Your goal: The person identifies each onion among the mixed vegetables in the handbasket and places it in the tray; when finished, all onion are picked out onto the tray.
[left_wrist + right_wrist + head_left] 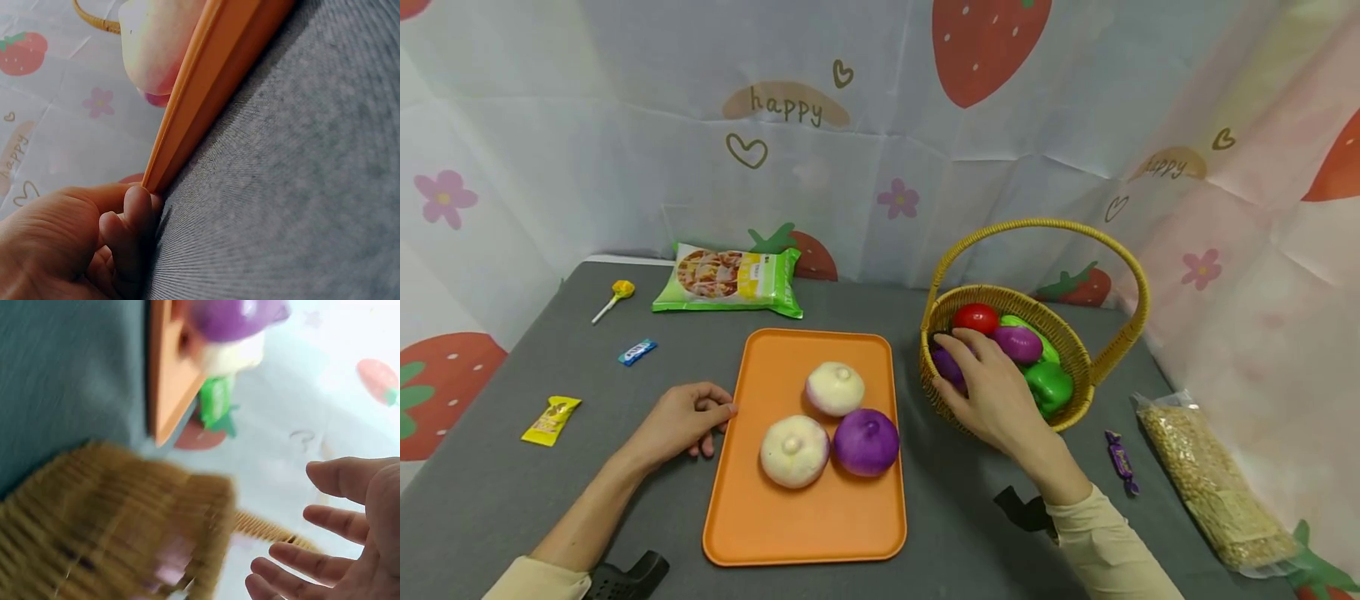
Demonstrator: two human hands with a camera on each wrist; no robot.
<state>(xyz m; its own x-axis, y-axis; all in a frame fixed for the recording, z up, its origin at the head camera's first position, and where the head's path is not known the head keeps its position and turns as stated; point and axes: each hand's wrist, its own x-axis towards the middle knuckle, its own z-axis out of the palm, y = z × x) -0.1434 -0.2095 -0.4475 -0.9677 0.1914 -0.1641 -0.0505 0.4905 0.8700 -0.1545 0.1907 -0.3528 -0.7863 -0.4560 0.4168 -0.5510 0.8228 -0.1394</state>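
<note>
My left hand (688, 417) pinches the left rim of an orange tray (805, 525) between thumb and fingers; the left wrist view shows the tray's edge (194, 119) at the fingertips. On the tray sit two round white vegetables with purple undersides (794, 452) and a purple onion (867, 442). Over the left side of a yellow wicker basket (1078, 367) hovers my right hand (992, 387), fingers spread. The right wrist view shows nothing in that hand (344, 537). In the basket lie a red tomato (976, 318), purple vegetables (1018, 343) and a green pepper (1049, 387).
Behind the tray lies a green food packet (730, 279). To the left are a yellow lollipop (622, 289), a blue candy (637, 352) and a yellow candy (552, 420). Right of the basket are a purple candy (1121, 462) and a bag of grain (1213, 483). The basket's handle (1045, 223) arches upright.
</note>
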